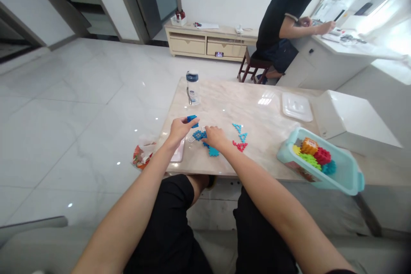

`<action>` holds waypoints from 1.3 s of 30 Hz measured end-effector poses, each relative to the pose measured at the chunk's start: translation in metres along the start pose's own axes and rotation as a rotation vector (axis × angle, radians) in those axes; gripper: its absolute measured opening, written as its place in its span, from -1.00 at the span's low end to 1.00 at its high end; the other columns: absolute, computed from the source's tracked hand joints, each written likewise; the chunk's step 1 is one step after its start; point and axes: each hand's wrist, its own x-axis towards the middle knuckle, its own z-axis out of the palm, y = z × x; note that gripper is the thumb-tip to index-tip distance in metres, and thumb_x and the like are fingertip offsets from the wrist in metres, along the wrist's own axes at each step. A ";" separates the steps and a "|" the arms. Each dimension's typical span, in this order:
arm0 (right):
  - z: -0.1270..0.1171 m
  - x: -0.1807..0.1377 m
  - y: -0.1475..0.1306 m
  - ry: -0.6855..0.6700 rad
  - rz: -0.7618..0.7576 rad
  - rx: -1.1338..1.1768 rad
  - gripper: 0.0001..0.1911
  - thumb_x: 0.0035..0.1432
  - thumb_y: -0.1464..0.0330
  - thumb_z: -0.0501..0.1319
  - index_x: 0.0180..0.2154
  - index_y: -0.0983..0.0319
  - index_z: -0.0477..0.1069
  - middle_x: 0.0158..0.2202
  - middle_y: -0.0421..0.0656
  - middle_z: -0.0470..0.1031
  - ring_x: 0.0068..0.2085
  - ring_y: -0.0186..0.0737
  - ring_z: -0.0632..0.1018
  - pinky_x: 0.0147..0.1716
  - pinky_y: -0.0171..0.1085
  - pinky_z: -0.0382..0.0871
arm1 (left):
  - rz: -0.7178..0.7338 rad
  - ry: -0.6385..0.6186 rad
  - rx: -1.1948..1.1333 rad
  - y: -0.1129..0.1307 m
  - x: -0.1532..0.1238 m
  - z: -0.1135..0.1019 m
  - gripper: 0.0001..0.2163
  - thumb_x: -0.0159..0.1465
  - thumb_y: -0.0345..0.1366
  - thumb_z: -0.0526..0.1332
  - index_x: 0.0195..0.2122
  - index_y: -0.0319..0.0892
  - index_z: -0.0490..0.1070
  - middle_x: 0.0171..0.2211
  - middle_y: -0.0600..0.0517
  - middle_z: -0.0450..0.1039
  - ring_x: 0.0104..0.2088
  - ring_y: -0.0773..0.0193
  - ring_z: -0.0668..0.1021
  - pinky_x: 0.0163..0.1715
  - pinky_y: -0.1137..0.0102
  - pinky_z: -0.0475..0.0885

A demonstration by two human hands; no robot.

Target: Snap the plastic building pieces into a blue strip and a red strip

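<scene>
My left hand [179, 130] is closed on a blue interlocking block [192, 119], held just above the marble table [266, 145]. My right hand [214, 136] rests with fingers curled on a flat cluster of joined blue blocks [199, 135], and a teal piece [213, 151] sticks out below it. To the right lie two teal triangle pieces [240, 132] and a red piece [239, 146], loose on the tabletop.
A water bottle [192, 88] stands at the table's far left. A teal bin [340, 171] with coloured blocks sits at the right edge, beside its lid [297, 106] and a white box [349, 122]. Another person [285, 21] sits at a counter behind. A snack bag [141, 156] lies by the table's left edge.
</scene>
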 end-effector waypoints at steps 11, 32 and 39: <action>0.003 0.003 0.004 0.077 0.072 0.194 -0.59 0.38 0.38 0.27 0.21 0.32 0.49 0.20 0.21 0.53 0.23 0.18 0.56 0.16 -0.02 0.51 | -0.060 0.027 0.092 0.002 -0.002 0.000 -0.46 0.04 0.13 0.55 -0.17 -0.26 0.71 -0.20 -0.13 0.70 -0.21 0.15 0.64 -0.27 0.37 0.44; -0.035 -0.119 0.156 0.041 0.085 1.633 -0.58 0.31 0.02 0.43 -0.11 0.26 0.66 0.03 0.05 0.65 -0.04 -0.14 0.62 -0.12 -0.26 0.57 | 0.601 -0.458 0.449 0.065 -0.045 0.126 -0.54 0.18 0.14 0.48 -0.14 -0.16 0.68 -0.23 -0.03 0.70 -0.21 0.14 0.63 -0.14 0.30 0.48; -0.043 -0.129 0.159 0.056 0.062 1.851 -0.66 0.37 0.07 0.38 -0.12 0.23 0.64 -0.12 -0.05 0.68 -0.16 -0.21 0.61 -0.12 -0.25 0.55 | 0.673 -0.434 0.485 0.068 -0.059 0.149 -0.53 0.18 0.17 0.48 -0.11 -0.11 0.68 -0.23 0.00 0.69 -0.23 0.15 0.62 -0.19 0.31 0.45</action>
